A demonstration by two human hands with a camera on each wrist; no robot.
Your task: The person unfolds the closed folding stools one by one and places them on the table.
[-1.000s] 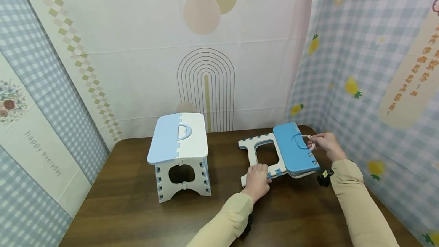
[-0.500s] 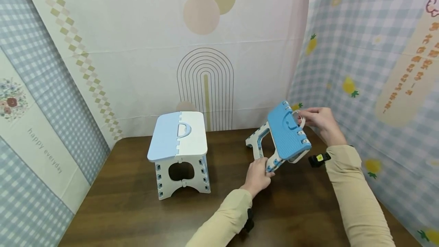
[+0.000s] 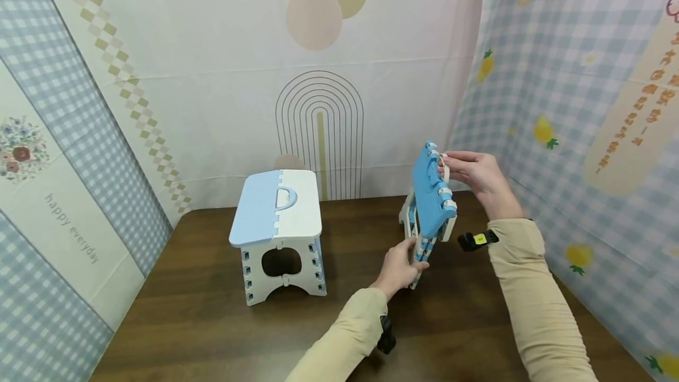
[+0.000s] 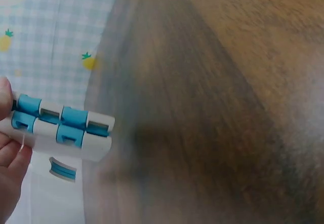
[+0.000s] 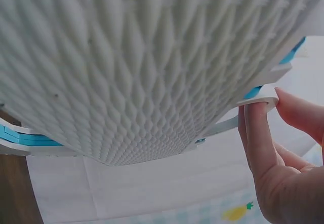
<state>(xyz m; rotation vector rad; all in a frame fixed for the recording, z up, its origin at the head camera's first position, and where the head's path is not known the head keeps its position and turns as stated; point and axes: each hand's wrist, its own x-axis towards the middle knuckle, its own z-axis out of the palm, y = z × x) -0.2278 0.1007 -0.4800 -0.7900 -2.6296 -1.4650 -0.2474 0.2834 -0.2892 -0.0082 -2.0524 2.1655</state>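
Observation:
A folded step stool (image 3: pixel 427 199), blue on one seat half and white on the other, stands tilted nearly upright at the right of the table in the head view. My left hand (image 3: pixel 396 267) grips its leg frame low on the near side; in the left wrist view the hinged blue-and-white leg end (image 4: pixel 76 127) pokes out past the fingers. At the top, my right hand (image 3: pixel 480 180) pinches the white carrying handle (image 3: pixel 445 171). The right wrist view shows fingers hooked through that handle (image 5: pixel 225 126), beside the textured white seat half (image 5: pixel 136 72).
A second stool (image 3: pixel 305 205), light blue and white, stands unfolded to the left on the brown wooden table (image 3: pixel 212 335). A white printed curtain (image 3: pixel 223 105) hangs behind, with a checked curtain (image 3: pixel 562 152) close on the right.
The folded stool has risen from lying almost flat to nearly upright, its seat end swinging up and left. My right hand has moved up and left with the handle; my left keeps hold of the legs.

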